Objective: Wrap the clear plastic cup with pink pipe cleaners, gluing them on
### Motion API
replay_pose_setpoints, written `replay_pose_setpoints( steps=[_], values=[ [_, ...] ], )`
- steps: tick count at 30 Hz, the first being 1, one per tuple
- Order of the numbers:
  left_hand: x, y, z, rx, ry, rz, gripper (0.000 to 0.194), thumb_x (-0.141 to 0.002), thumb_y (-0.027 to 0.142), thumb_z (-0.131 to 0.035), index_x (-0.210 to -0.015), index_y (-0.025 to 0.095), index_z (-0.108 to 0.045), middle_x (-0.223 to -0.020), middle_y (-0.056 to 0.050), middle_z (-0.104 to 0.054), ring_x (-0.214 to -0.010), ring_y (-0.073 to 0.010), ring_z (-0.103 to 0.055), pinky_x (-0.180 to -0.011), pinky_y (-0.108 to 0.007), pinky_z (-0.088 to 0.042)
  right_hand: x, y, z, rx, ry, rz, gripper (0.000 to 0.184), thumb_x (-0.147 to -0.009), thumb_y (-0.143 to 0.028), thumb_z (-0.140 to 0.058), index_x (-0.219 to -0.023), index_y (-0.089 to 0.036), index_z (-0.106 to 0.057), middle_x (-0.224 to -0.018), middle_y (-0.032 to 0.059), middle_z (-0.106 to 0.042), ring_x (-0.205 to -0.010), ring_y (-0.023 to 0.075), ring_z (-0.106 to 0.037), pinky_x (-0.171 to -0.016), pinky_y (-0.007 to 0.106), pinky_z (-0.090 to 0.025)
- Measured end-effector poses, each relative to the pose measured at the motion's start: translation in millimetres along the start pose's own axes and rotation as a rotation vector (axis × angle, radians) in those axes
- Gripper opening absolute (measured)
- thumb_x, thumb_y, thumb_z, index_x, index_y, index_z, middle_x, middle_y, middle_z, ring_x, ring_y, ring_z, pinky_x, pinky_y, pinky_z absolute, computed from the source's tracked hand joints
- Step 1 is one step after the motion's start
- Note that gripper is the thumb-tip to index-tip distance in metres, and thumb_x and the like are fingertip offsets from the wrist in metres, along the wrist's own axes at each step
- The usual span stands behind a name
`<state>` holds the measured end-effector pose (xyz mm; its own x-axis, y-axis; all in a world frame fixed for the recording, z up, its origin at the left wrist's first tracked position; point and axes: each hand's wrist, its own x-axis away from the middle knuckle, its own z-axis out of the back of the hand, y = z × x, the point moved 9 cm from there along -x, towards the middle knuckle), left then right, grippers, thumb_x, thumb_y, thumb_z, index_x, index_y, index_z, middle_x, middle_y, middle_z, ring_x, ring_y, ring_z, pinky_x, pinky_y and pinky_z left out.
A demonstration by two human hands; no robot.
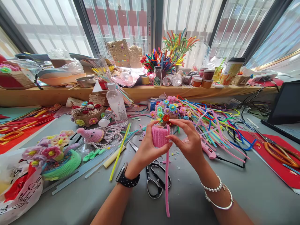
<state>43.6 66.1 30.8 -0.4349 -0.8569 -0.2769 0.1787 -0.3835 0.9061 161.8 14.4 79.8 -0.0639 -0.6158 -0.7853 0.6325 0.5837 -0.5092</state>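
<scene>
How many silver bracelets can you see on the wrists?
2, both worn behind the right hand: a silver beaded bracelet closer to it, and a smooth silver bangle farther back.

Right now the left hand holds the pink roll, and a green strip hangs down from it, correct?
Not quite: the strip is pink, not green, as the head view shows. It does hang from the pink roll the left hand holds.
</scene>
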Motion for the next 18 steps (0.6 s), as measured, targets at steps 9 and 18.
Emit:
replay_pose_setpoints(
  steps=[9,18],
  values=[
    [0.2,-4.6,-0.8,-0.016,-0.004,0.025,0.068,-0.071,0.038,-0.065,-0.125,0.023,-0.026,-0.091,-0.002,-0.050,-0.068,-0.0129,-0.049,-0.064,-0.029,-0.046,-0.2,-6.4,1.4,0.055,0.013,0.056,0.018,-0.080,-0.027,-0.060,-0.096,-0.028,-0.068,-0.095,0.0044,-0.064,-0.093,0.0216,-0.057,-0.085,0.042,-0.045],
    [-0.6,-0.1,-5.4,0.018,-0.040,-0.030,0.070,-0.070,0.031,-0.066,-0.125,0.023,-0.025,-0.110,-0.006,-0.047,-0.085,-0.0165,-0.055,-0.077,-0.032,-0.047,-3.6,1.1,-6.0,0.004,-0.138,-0.011,0.010,-0.080,-0.030,-0.060,-0.083,-0.022,-0.066,-0.106,0.0077,-0.058,-0.106,0.0238,-0.049,-0.090,0.044,-0.043]
  ],
)
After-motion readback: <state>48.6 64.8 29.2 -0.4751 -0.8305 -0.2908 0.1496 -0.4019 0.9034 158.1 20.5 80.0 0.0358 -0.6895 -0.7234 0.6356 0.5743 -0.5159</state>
